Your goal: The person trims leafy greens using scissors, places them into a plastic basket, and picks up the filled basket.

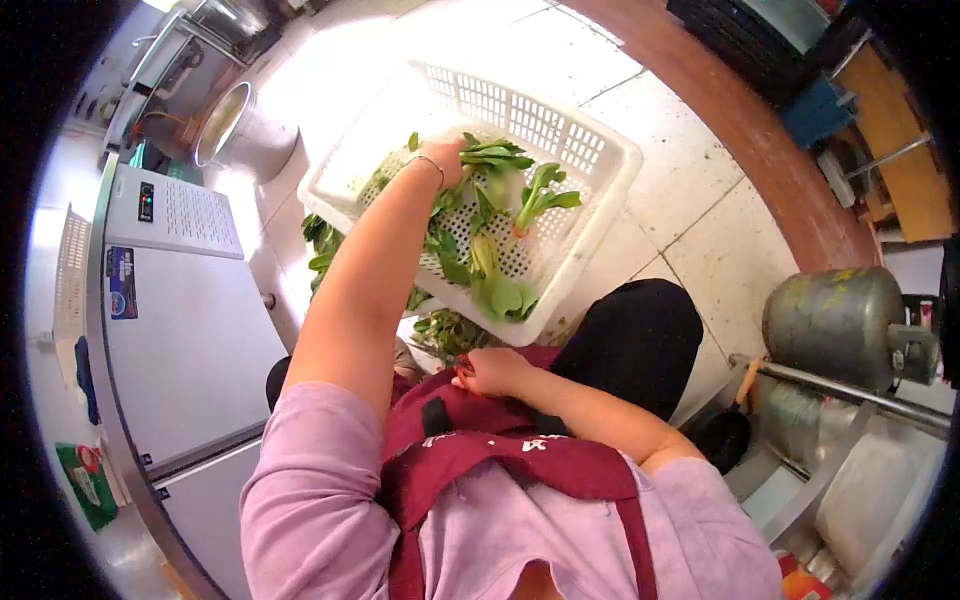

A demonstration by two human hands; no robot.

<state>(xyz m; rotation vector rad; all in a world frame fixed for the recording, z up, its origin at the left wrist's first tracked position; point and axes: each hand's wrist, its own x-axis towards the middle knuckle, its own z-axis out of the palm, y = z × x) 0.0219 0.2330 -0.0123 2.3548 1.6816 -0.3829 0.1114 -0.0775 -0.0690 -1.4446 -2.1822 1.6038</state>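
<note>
My left hand (443, 160) reaches into a white perforated plastic basket (622, 165) and closes on leafy greens (495, 152), whose leaves stick out to its right; its fingertips are partly hidden. More loose greens (485, 255) lie on the basket floor, and one small plant (543, 198) rests apart near the right side. Close to my apron, my right hand (497, 373) is closed around a small dark and red object that I cannot make out. Below the basket's near edge is another pile of greens (447, 333).
Further greens (320, 243) show left of the basket. A white appliance (185, 340) and a large metal pot (245, 135) stand at the left. On the right are a gas cylinder (830, 322) and a metal rack rail (850, 392). Pale tiles (690, 180) surround the basket.
</note>
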